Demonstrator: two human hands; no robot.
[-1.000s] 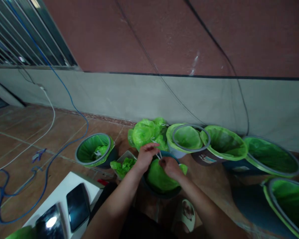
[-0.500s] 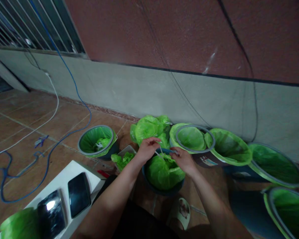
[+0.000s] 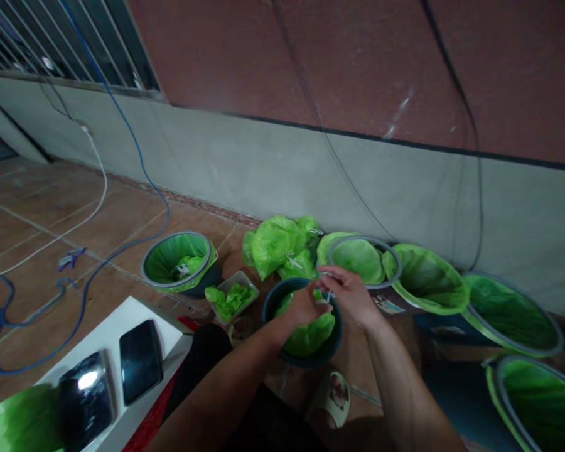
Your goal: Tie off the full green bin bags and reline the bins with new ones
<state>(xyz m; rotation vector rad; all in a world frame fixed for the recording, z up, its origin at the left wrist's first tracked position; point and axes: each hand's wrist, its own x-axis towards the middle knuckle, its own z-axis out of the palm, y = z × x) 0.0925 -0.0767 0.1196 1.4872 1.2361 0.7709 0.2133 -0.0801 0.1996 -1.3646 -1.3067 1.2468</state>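
A dark blue bucket (image 3: 274, 300) stands on the floor in front of me, and a bunched bright green plastic bag (image 3: 306, 336) lies in it. My left hand (image 3: 301, 307) is closed on the top of that bag. My right hand (image 3: 349, 295), just to its right, pinches a thin white tie (image 3: 328, 295) that runs to the bag's neck. Both hands are over the bucket's mouth. The fingertips partly hide each other.
A tied green bag (image 3: 275, 242) leans on the wall behind. Several buckets lined with green bags stand at left (image 3: 179, 263) and right (image 3: 358, 258). A small tray of green pieces (image 3: 230, 296), a white board with two phones (image 3: 141, 358) and cables (image 3: 75, 257) lie left.
My hands were apart, stretching the white tie over the bag; now they have come together, the left lower on the bag. The view shifted slightly left.
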